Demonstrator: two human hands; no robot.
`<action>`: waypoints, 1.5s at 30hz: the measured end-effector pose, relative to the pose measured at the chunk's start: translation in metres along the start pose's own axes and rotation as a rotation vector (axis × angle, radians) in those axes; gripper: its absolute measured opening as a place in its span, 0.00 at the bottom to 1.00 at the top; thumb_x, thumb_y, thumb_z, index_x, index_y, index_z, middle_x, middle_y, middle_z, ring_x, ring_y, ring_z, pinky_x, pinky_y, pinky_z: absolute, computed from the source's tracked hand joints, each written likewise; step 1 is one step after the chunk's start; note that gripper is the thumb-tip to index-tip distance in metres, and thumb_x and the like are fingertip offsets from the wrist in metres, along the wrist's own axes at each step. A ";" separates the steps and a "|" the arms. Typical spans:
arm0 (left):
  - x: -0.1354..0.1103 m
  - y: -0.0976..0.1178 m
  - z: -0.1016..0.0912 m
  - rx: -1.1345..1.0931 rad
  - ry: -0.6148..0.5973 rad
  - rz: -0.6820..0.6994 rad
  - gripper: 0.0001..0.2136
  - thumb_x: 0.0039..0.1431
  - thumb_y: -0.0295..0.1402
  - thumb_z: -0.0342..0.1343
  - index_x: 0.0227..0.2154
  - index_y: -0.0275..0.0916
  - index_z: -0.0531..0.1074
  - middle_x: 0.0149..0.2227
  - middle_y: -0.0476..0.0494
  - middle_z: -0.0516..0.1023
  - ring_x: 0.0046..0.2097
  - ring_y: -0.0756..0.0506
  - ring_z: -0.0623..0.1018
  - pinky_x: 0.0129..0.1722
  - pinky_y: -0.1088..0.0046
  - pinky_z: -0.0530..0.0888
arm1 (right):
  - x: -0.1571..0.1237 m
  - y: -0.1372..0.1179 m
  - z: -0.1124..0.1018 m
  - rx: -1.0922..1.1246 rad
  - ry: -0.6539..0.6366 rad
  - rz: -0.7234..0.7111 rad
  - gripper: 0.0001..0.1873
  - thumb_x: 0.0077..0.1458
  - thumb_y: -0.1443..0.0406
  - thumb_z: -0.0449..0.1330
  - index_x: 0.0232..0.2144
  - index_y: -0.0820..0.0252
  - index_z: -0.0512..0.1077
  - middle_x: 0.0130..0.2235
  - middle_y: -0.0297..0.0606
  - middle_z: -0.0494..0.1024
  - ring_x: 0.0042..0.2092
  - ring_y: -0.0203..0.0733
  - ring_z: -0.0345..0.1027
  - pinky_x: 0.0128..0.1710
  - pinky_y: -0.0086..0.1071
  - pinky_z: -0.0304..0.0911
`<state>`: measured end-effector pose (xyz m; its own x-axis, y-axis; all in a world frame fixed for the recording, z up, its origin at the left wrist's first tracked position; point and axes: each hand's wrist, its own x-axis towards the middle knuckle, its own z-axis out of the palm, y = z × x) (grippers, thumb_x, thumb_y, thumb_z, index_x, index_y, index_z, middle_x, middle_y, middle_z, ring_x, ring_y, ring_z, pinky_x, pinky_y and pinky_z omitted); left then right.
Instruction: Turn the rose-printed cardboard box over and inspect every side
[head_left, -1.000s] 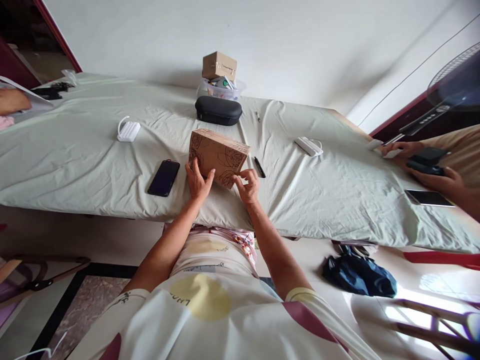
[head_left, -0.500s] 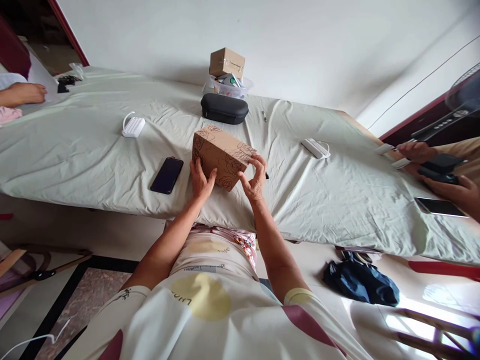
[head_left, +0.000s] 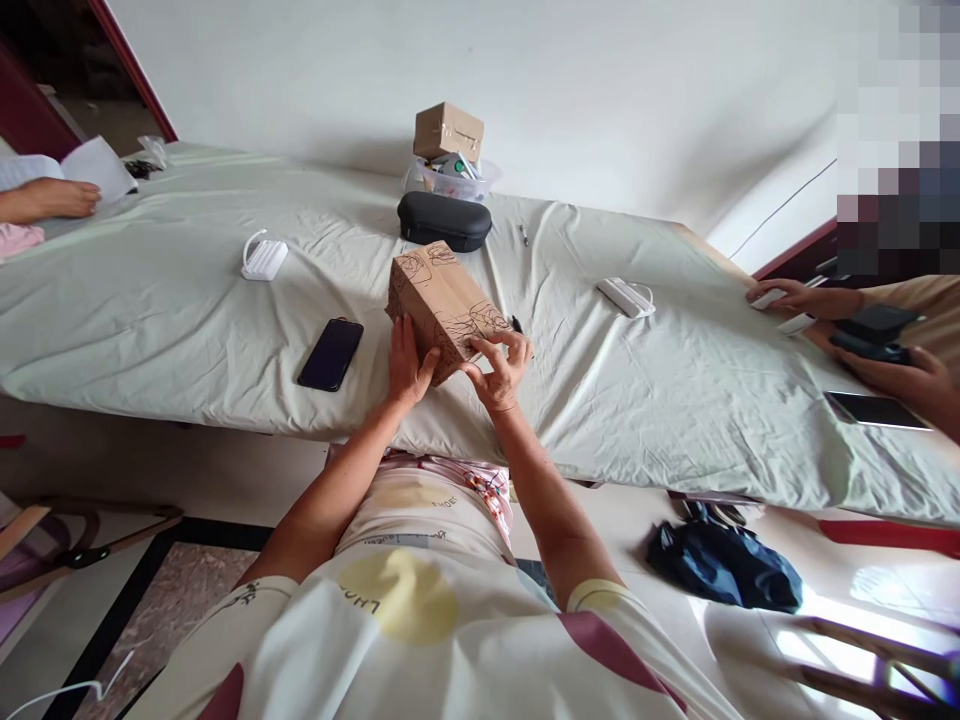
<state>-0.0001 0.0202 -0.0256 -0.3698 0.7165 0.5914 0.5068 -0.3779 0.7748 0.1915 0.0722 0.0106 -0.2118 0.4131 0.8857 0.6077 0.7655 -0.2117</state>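
Observation:
A brown cardboard box with dark scribbled line drawings sits at an angle on the cloth in front of me. My left hand presses on its left side, fingers along the wall and thumb at the near face. At the near right corner, my right hand has thumb and bent fingers closed on the box edge. Just beyond the right fingers lies a black pen-like object, partly hidden by the box. To the left of the box rests a dark smartphone.
Behind the box stand a black hard case, a clear plastic tub and a smaller carton. White power banks lie left and right. Other people's hands show at both table ends, the left ones near papers.
The box has turned clockwise, its right end swinging toward me. My right hand has moved slightly left and down with it. At the right, another person's hand has reached to a white object.

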 end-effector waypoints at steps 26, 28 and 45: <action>0.002 0.020 -0.006 0.148 0.055 0.372 0.26 0.74 0.52 0.48 0.63 0.39 0.70 0.71 0.28 0.68 0.73 0.36 0.68 0.73 0.54 0.68 | 0.004 0.013 0.003 0.186 0.072 0.167 0.22 0.75 0.55 0.49 0.57 0.48 0.80 0.54 0.45 0.78 0.56 0.49 0.75 0.58 0.49 0.74; 0.002 0.020 -0.006 0.134 0.090 0.374 0.26 0.74 0.52 0.49 0.62 0.38 0.71 0.69 0.27 0.70 0.71 0.36 0.71 0.71 0.55 0.70 | 0.003 0.012 0.003 0.224 0.054 0.166 0.24 0.75 0.54 0.48 0.59 0.50 0.79 0.53 0.46 0.80 0.54 0.48 0.77 0.56 0.46 0.76; 0.006 0.021 -0.010 -0.609 0.171 -0.365 0.32 0.58 0.60 0.66 0.58 0.48 0.68 0.58 0.35 0.77 0.57 0.37 0.79 0.40 0.66 0.85 | -0.001 0.011 0.007 0.462 -0.073 0.518 0.33 0.67 0.39 0.55 0.59 0.55 0.76 0.45 0.43 0.82 0.40 0.43 0.76 0.41 0.38 0.75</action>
<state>0.0004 0.0113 -0.0036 -0.5743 0.7764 0.2595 -0.1771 -0.4273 0.8866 0.1928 0.0836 0.0051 -0.0434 0.8015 0.5964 0.2595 0.5855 -0.7680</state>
